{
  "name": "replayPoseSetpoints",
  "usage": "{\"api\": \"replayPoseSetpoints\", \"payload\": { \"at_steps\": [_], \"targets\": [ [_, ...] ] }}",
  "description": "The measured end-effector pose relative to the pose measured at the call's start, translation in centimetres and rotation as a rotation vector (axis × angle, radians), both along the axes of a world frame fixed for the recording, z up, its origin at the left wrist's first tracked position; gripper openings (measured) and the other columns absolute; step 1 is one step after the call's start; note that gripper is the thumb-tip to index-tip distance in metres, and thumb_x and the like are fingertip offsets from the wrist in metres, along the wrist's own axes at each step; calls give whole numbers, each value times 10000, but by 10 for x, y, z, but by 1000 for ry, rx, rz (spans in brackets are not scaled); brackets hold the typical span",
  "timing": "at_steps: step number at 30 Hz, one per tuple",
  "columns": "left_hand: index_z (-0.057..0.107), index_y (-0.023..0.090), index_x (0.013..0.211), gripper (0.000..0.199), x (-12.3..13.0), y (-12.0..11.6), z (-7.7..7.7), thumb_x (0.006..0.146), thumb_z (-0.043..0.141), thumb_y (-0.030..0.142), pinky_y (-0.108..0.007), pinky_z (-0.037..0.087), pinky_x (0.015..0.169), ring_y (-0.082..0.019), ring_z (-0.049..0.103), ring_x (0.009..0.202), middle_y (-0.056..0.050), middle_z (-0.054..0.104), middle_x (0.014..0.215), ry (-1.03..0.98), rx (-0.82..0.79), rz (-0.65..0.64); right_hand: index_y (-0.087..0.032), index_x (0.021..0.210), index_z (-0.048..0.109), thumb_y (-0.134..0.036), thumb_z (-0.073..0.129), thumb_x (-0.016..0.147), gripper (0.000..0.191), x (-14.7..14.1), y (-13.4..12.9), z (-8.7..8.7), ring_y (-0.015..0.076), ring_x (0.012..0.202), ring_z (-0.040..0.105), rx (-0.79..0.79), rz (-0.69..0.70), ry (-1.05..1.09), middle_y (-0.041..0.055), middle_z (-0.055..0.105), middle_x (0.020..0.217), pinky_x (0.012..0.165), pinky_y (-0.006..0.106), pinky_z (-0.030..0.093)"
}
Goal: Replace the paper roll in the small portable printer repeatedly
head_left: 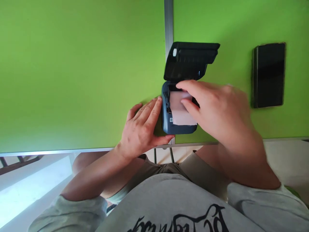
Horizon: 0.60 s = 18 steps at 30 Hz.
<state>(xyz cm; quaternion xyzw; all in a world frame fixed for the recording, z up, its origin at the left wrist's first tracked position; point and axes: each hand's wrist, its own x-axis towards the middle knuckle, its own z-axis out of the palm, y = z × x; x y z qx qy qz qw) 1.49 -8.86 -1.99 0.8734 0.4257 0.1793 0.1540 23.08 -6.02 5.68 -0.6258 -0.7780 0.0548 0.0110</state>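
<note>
A small dark blue portable printer (165,124) lies near the front edge of the table, its black lid (187,61) raised and tipped back. Inside the compartment sits a white paper roll (178,100), with its loose end draped over the printer's front. My right hand (217,106) reaches in from the right, thumb on the paper and forefinger at the roll's far edge; its other fingers are hidden. Against the printer's left side rests my left hand (142,129), fingers stretched out, the thumb along the front.
To the right lies a black smartphone (270,75), apparently on top of another dark flat thing. The green tabletop (79,71) has a grey metal seam (169,19) behind the printer. A metal strip edges the table just in front of my lap.
</note>
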Motion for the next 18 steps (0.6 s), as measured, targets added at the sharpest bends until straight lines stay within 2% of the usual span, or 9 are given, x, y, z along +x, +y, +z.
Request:
{"api": "replayPoseSetpoints", "payload": {
  "at_steps": [5, 9, 14, 18],
  "targets": [
    [290, 109, 1664, 1012, 0, 1, 0, 954, 476, 806, -426, 357, 1212, -323, 621, 1396, -210, 617, 1522, -14, 8, -9, -258, 1197, 681, -192, 563, 959, 274, 3, 3, 4, 182, 656, 663, -56, 67, -24, 44, 792, 888, 580, 308, 256],
    [325, 96, 1648, 1011, 0, 0, 0, 951, 458, 817, -430, 358, 1208, -324, 613, 1407, -214, 618, 1520, 2, 6, -12, -252, 1183, 685, -195, 594, 942, 264, 2, 4, 6, 194, 664, 676, -94, 68, -63, 52, 806, 927, 572, 311, 224],
    [365, 79, 1623, 985, 1, 1, 0, 970, 411, 815, -430, 348, 1204, -320, 614, 1403, -218, 629, 1505, -6, 17, -11, -257, 1171, 684, -232, 597, 939, 248, 5, 6, 4, 199, 612, 658, -75, 111, -86, 31, 792, 843, 563, 314, 190],
    [370, 68, 1617, 987, 1, 1, 1, 971, 417, 812, -425, 352, 1198, -320, 618, 1397, -219, 631, 1501, -1, 17, -18, -236, 1148, 687, -278, 548, 974, 226, 12, 7, 1, 207, 580, 642, -52, 158, -69, 37, 764, 770, 549, 312, 209]
  ]
}}
